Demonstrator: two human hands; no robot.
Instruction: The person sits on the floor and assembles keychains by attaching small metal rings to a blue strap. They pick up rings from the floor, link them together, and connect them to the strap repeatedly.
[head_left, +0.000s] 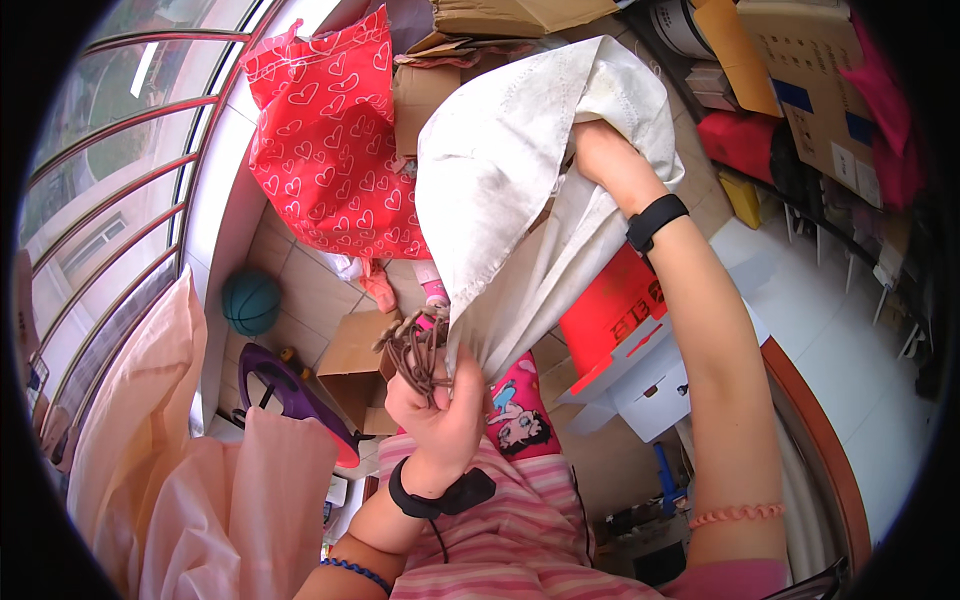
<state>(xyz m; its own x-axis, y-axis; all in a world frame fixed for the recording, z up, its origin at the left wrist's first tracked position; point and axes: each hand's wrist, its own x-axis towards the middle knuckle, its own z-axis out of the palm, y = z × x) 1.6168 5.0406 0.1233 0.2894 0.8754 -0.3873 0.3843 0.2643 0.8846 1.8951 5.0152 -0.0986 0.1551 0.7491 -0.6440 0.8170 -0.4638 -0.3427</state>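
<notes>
A large piece of thick white cloth [515, 130] with stitched seams hangs in front of me, lifted high on the right and narrowing down toward my left hand. My right hand [600, 155] reaches up into a fold of it, and the cloth hides the fingers. Low in the middle, my left hand [440, 405] is closed around a tangle of brown cord-like loops [418, 350]. The cloth's lower end meets that hand at the thumb, apparently pinched there too.
A red heart-patterned bag [335, 140] stands ahead left, near a teal basketball [251, 302] and an open cardboard box [350, 365]. A red and white box [640, 365] lies under my right arm. Pink curtains [255, 490] hang at left; shelving with cartons [820, 100] lines the right.
</notes>
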